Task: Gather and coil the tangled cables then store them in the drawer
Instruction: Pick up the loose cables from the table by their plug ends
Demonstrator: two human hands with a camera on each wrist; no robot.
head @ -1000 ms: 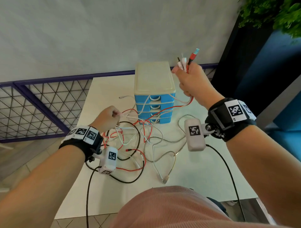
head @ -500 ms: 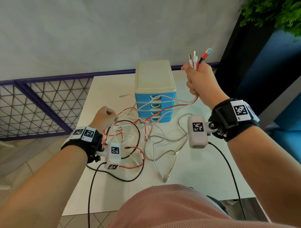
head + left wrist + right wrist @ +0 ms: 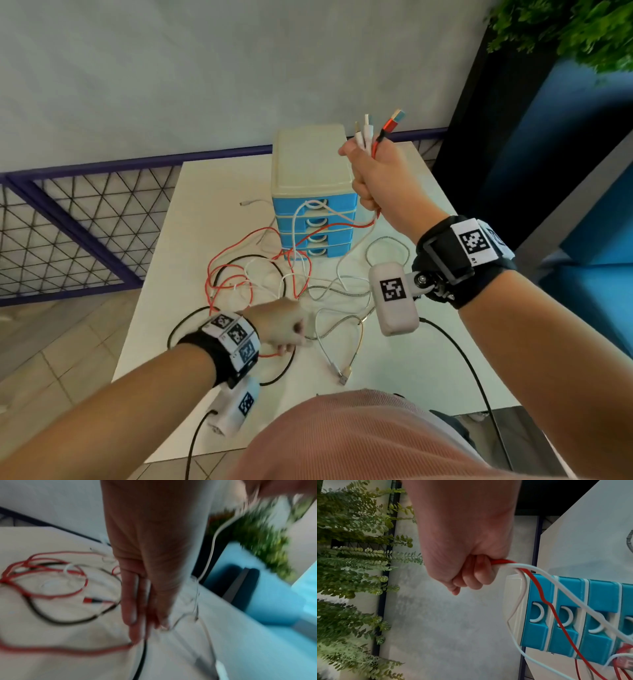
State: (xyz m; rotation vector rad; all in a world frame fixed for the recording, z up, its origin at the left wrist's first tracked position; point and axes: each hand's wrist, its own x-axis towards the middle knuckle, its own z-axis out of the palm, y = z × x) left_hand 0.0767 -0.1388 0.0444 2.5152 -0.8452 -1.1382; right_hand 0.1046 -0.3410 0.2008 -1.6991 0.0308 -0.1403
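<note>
Her right hand (image 3: 378, 178) is fisted around red and white cable ends (image 3: 373, 132); the left hand (image 3: 279, 325), fingers reaching loosely, touches the tangled cables (image 3: 260, 274) on the white table (image 3: 428, 359). Pulling could snag loops across the blue plastic drawer unit (image 3: 313, 222) and topple it.

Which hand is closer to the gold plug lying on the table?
The left hand is closer, low over the table just left of the gold plug. The right hand is raised beside the drawer unit, gripping cable ends.
</note>
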